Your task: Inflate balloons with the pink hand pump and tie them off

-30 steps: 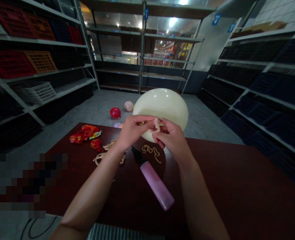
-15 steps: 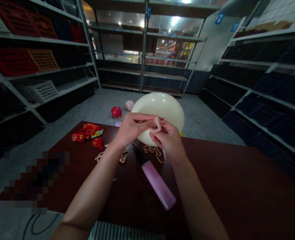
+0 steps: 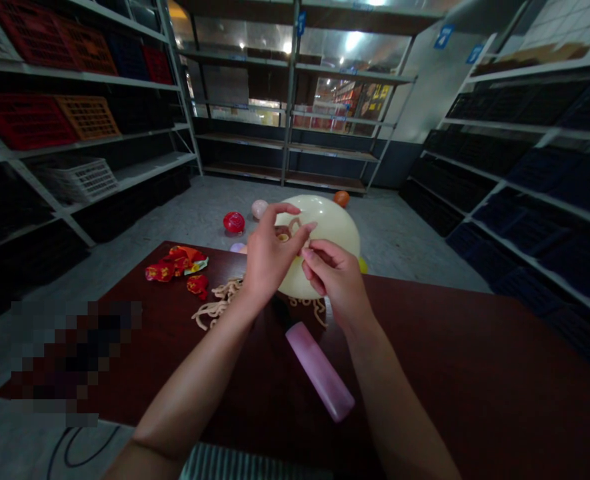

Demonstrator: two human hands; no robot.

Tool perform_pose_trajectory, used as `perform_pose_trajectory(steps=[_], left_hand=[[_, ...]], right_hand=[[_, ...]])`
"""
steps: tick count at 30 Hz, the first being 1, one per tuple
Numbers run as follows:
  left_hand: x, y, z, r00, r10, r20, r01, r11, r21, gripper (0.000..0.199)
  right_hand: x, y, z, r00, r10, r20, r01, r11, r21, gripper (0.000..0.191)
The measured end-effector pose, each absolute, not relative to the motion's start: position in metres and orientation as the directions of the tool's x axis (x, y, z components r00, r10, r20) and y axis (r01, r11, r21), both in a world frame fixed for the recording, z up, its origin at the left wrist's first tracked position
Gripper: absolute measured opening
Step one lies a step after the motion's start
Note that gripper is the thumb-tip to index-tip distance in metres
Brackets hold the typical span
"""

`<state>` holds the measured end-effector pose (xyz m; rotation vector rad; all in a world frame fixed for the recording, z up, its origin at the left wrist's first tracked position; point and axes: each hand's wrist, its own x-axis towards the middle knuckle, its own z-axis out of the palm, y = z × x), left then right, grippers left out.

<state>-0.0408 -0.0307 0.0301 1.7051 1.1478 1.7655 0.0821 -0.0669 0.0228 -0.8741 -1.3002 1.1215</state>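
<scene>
In front of me, at the table's far edge, is a large cream balloon (image 3: 329, 220). My left hand (image 3: 269, 257) is nearer than it, thumb and index finger spread, with a thin beige strip (image 3: 295, 224) looped between them; the lower fingers curl around a part with a round, ring-like end. My right hand (image 3: 335, 270) pinches the strip beside my left thumb. Whether the strip joins the balloon is hidden by my hands. Below them a pink hand pump (image 3: 319, 373) with a dark nozzle lies slanted on the table.
Loose beige strips (image 3: 212, 310) and red wrappers (image 3: 175, 262) lie left on the dark table (image 3: 439, 373). Beyond it, a red balloon (image 3: 233, 223), a pale pink balloon (image 3: 259, 209) and an orange balloon (image 3: 341, 198) rest on the floor. Crate-filled shelves (image 3: 87, 143) line the sides.
My left index finger has lifted away from the thumb, and the strip's loop has moved left. The cream balloon looks smaller, and the orange balloon behind it has come into view.
</scene>
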Motion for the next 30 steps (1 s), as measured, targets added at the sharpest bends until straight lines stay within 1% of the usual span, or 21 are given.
perform_pose_trajectory(steps=[2,4,7,8,9,11,12,13,17,19,21,23,25,27,30], left_hand=[[-0.04,-0.03,0.029,-0.176,0.784,0.596,0.218,-0.559,0.8,0.029],[-0.04,-0.029,0.029,-0.094,0.816,0.571,0.146,-0.556,0.818,0.029],[-0.042,-0.027,0.032,0.092,0.849,0.52,0.011,-0.523,0.852,0.051],[-0.043,-0.026,0.032,0.135,0.849,0.51,-0.015,-0.513,0.858,0.053],[-0.043,-0.026,0.032,0.16,0.842,0.515,-0.031,-0.517,0.855,0.05],[-0.044,-0.027,0.032,0.203,0.808,0.554,-0.022,-0.562,0.827,0.032],[-0.044,-0.028,0.031,0.226,0.782,0.581,-0.003,-0.596,0.803,0.025],[-0.044,-0.029,0.031,0.249,0.753,0.609,0.021,-0.633,0.774,0.023],[-0.044,-0.034,0.029,0.338,0.632,0.698,0.143,-0.767,0.625,0.029],[-0.044,-0.035,0.029,0.38,0.556,0.739,0.244,-0.831,0.5,0.031],[-0.043,-0.036,0.029,0.405,0.489,0.773,0.392,-0.856,0.336,0.033],[-0.042,-0.037,0.028,0.427,0.445,0.787,0.529,-0.829,0.182,0.034],[-0.041,-0.038,0.028,0.442,0.427,0.789,0.61,-0.788,0.085,0.031],[-0.04,-0.04,0.028,0.447,0.424,0.788,0.639,-0.768,0.051,0.026],[-0.038,-0.04,0.027,0.407,0.455,0.792,0.651,-0.753,0.098,0.02]], right_hand=[[0.082,-0.067,0.022,-0.051,0.956,0.288,-0.119,0.28,-0.953,0.029],[0.084,-0.067,0.022,-0.034,0.952,0.304,-0.113,0.299,-0.948,0.028],[0.087,-0.066,0.023,-0.008,0.946,0.325,-0.099,0.322,-0.941,0.028],[0.089,-0.065,0.023,0.003,0.943,0.333,-0.087,0.332,-0.939,0.028],[0.09,-0.065,0.023,0.016,0.939,0.344,-0.071,0.344,-0.936,0.028],[0.092,-0.065,0.023,0.051,0.927,0.373,-0.032,0.374,-0.927,0.028],[0.093,-0.065,0.024,0.074,0.918,0.389,-0.009,0.391,-0.92,0.028],[0.094,-0.066,0.024,0.098,0.908,0.407,0.021,0.407,-0.913,0.027],[0.097,-0.07,0.024,0.165,0.854,0.493,0.214,0.457,-0.863,0.022],[0.098,-0.07,0.024,0.178,0.825,0.536,0.319,0.467,-0.825,0.019],[0.099,-0.069,0.024,0.183,0.8,0.571,0.416,0.463,-0.783,0.016],[0.1,-0.069,0.024,0.182,0.783,0.595,0.498,0.448,-0.742,0.014],[0.101,-0.069,0.024,0.181,0.773,0.608,0.55,0.434,-0.714,0.015],[0.101,-0.07,0.024,0.181,0.762,0.622,0.58,0.428,-0.693,0.015],[0.101,-0.072,0.024,0.173,0.734,0.657,0.629,0.431,-0.647,0.015]])
